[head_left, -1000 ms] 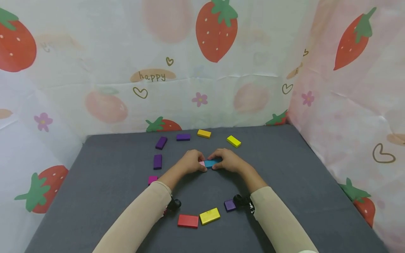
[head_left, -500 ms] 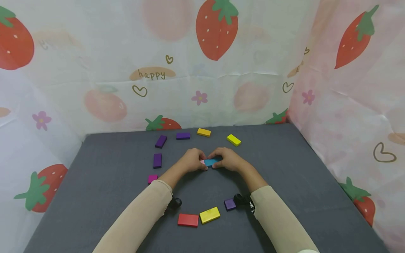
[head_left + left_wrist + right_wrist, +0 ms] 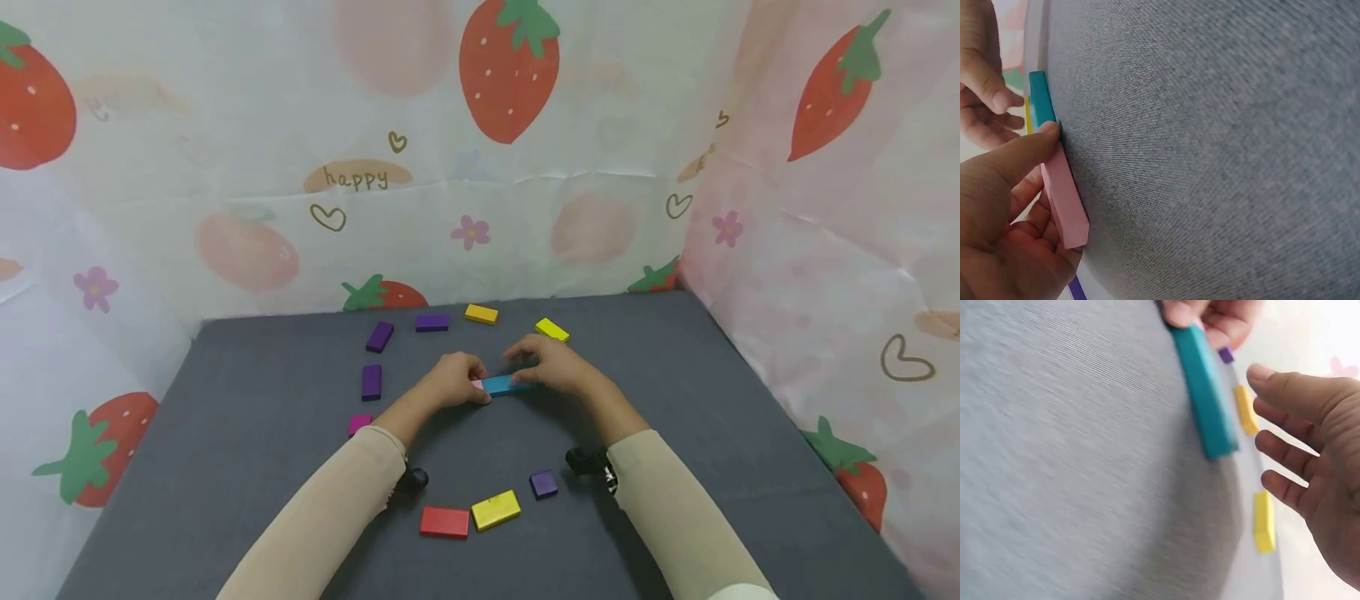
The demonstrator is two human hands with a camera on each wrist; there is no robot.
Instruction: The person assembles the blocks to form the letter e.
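Observation:
At mid-table my left hand (image 3: pixel 450 382) pinches a pink block (image 3: pixel 1067 197) between thumb and fingers. The pink block lies end to end with a blue block (image 3: pixel 498 385), and the left thumb sits at the joint between them. Both blocks lie on the grey cloth. My right hand (image 3: pixel 558 365) is just above and beyond the blue block's right end, its fingers parted and loosely bent, holding nothing. In the right wrist view a gap shows between this hand and the blue block.
Behind lie purple blocks (image 3: pixel 432 322), an orange block (image 3: pixel 481 314) and a yellow block (image 3: pixel 552 330). A magenta block (image 3: pixel 360 423) is by the left forearm. In front are a red block (image 3: pixel 445 522), another yellow block (image 3: pixel 496 510) and a small purple block (image 3: pixel 543 484).
My right hand has let go of the blue block and moved up and to the right, fingers spreading. The left hand keeps its hold on the pink block.

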